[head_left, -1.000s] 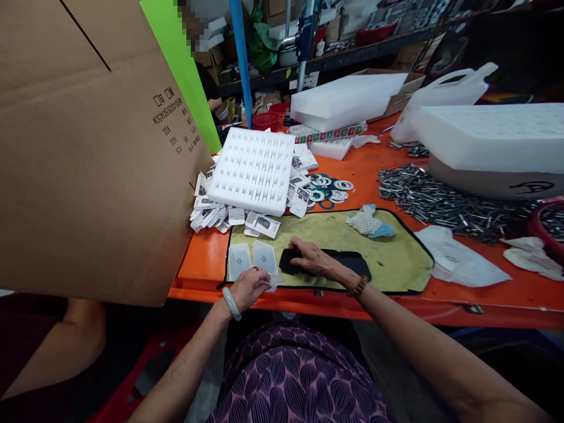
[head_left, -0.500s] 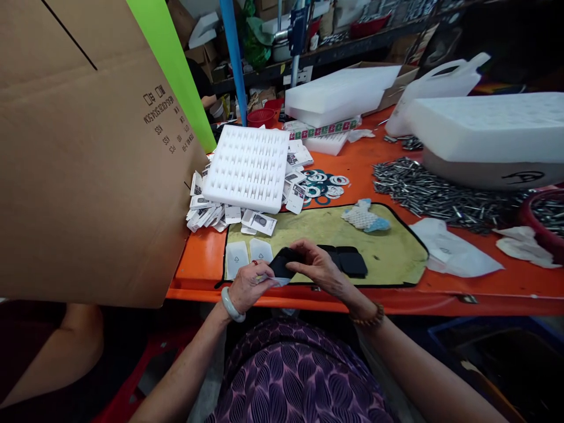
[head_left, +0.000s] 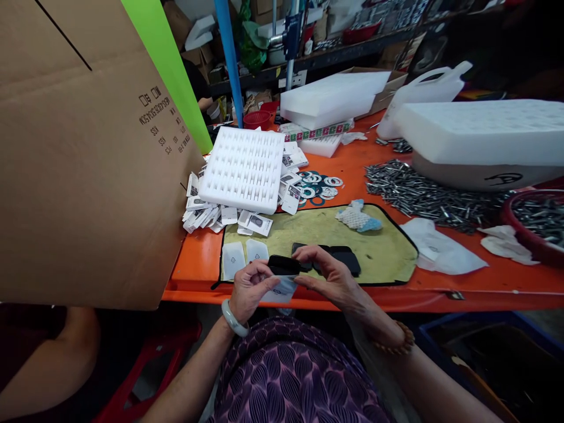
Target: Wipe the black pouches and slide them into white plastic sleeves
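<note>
A black flat rounded piece (head_left: 283, 264) sticks out of the mouth of a small translucent plastic bag (head_left: 281, 290). My left hand (head_left: 250, 289) pinches the bag's left edge beside the piece. At the right edge of the bag, my right hand (head_left: 328, 276) is closed, with its thumb low on the bag and its fingers higher by the black piece. Behind that hand, more black flat pieces (head_left: 346, 259) lie on a yellow-green mat (head_left: 388, 252). Two small white bags, a nearer-left one (head_left: 233, 260) and its neighbour (head_left: 257, 249), lie flat on the mat's left part.
A white foam tray (head_left: 242, 169) rests on a heap of small printed boxes (head_left: 202, 217). Ring-shaped parts (head_left: 318, 187) and a pile of metal pins (head_left: 409, 191) lie behind the mat. A large cardboard box (head_left: 88, 176) stands at left; a person's arm (head_left: 53, 370) shows below it.
The black piece has turned from tilted to nearly level and sits in the bag's mouth. The bag now hangs in fuller view between my hands, and my right hand has shifted to its right edge.
</note>
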`<state>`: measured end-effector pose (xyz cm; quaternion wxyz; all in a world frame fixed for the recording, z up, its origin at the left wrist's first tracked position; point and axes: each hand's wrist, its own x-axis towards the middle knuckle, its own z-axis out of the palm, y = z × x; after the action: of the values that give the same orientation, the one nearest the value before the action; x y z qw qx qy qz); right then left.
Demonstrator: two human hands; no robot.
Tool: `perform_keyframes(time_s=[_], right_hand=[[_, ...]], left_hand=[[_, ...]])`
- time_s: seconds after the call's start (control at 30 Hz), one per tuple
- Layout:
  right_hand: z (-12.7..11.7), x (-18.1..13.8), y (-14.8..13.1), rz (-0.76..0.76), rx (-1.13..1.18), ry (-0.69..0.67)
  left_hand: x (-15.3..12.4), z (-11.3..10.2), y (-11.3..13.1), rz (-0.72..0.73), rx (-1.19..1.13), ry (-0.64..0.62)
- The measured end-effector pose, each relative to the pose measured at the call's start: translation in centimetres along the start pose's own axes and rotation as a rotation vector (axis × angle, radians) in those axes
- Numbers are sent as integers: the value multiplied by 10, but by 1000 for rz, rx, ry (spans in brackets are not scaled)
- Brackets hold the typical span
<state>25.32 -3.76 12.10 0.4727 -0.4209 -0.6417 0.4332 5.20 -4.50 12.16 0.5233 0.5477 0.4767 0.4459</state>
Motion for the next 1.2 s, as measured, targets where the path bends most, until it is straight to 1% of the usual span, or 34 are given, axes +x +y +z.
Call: perform_keyframes(time_s=[0.07, 0.2, 0.3, 0.4, 0.5, 0.6, 0.67, 0.77, 0.9, 0.97, 1.03, 1.1, 1.2], right_hand=[[-1, -4, 0, -7, 3, 24], [0, -3, 0, 35, 26, 71], [4, -1, -1, 67, 58, 87], [10, -1, -5, 93, 87, 70], [15, -4, -6, 129, 119, 46], [19, -4, 3, 195, 195, 78], [21, -1, 15, 244, 215, 129], [25, 8, 36, 282, 121, 206], [23, 22, 57, 289, -40, 265], [14, 23, 63, 324, -64, 275], [-5, 18, 69, 347, -118, 324], [-32, 7, 74, 321, -256, 435], [-87, -19, 81, 254, -605, 645]], left_hand=[[0, 1, 4, 17, -9, 15], [-1, 7, 12, 70, -28, 34], [-1, 11, 16, 88, -67, 6], [-1, 14, 16, 58, -159, -20], [1, 16, 12, 15, -242, 3], [5, 17, 2, -41, -254, 20], [11, 17, -8, -87, -197, 17], [26, 18, -26, -125, -29, 31], [55, 24, -54, -117, 259, 151], [71, 27, -65, -117, 319, 185], [84, 30, -74, -120, 331, 195], [97, 31, -80, -124, 348, 207], [111, 32, -84, -117, 373, 208]])
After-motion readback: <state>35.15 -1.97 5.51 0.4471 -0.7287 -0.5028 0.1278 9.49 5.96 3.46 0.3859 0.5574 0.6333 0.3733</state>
